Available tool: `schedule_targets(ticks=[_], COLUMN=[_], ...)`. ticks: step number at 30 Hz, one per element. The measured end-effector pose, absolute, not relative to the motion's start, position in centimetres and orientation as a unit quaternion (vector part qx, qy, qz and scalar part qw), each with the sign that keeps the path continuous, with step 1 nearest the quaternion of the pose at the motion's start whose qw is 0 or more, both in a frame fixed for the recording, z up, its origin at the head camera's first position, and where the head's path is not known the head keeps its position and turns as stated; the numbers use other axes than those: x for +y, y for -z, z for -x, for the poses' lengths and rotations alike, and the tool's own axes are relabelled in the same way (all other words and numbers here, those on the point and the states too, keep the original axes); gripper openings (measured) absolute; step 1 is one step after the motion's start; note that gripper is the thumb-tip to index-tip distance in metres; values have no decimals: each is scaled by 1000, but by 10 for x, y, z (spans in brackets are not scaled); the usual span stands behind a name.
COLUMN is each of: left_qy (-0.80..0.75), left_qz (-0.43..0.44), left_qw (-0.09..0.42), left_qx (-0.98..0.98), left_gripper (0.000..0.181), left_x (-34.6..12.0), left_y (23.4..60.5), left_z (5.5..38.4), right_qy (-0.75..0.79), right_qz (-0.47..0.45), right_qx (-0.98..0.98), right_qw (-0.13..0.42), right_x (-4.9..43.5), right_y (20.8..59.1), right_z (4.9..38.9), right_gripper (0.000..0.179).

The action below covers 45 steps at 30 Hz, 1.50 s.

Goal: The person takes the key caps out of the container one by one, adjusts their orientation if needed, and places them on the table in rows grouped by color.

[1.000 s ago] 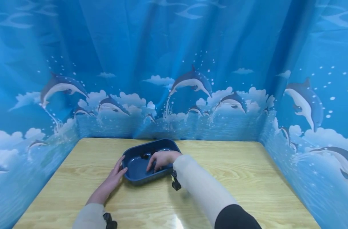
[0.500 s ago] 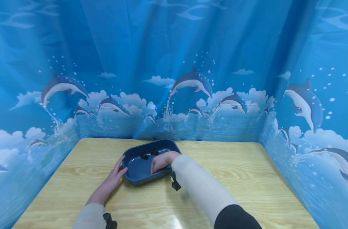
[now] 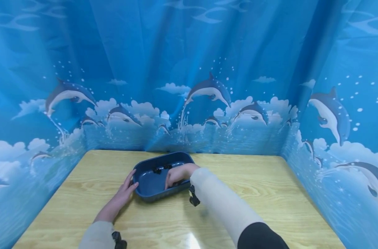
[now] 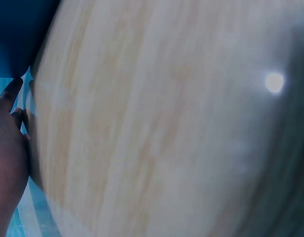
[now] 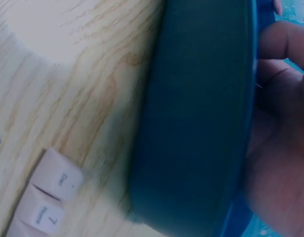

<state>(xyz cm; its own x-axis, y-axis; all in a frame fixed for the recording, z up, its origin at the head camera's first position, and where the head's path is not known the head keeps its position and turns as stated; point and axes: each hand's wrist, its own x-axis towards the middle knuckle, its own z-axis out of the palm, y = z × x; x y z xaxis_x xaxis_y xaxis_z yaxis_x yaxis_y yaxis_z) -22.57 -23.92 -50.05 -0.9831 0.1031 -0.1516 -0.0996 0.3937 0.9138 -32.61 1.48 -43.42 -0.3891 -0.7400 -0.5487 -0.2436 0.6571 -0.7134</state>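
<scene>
Right fingers [image 3: 168, 181] have shifted slightly rightward, the blue tray [image 3: 154, 197] around them

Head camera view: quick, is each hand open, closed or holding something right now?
Left hand: open, touching the end of the blue tray.
Right hand: down inside the tray and partly hidden, so whether it holds anything cannot be told.

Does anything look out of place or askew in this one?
Yes: the light keycaps at the right wrist view's lower left, marked Del and 7/Home, seem odd: none are discernible in the head view. The blue tray also sits askew to the table's back edge.
</scene>
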Motion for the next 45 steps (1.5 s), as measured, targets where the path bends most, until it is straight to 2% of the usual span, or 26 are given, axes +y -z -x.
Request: schedule_targets(ticks=[7, 15, 25, 35, 39, 45], left_qy=[-542, -549, -551, -552, -550, -542], left_qz=[-10, -23, -26, -19, -18, -24], left_qw=[86, 75, 81, 86, 90, 83], left_qx=[836, 832, 830, 829, 830, 836], left_gripper=[63, 63, 64, 64, 64, 63], left_x=[-239, -240, -240, -239, -239, -239], left_y=[502, 505, 503, 501, 501, 500], left_z=[228, 227, 225, 223, 223, 225], right_qy=[331, 356, 433, 429, 434, 444], right_qz=[317, 349, 328, 345, 342, 333], right_qx=[761, 772, 782, 814, 818, 818], right_qw=[459, 393, 307, 184, 159, 150], right_x=[26, 45, 71, 96, 105, 115], right_y=[426, 420, 409, 410, 410, 407], right_z=[327, 327, 312, 289, 280, 264], right_gripper=[32, 19, 22, 23, 25, 20])
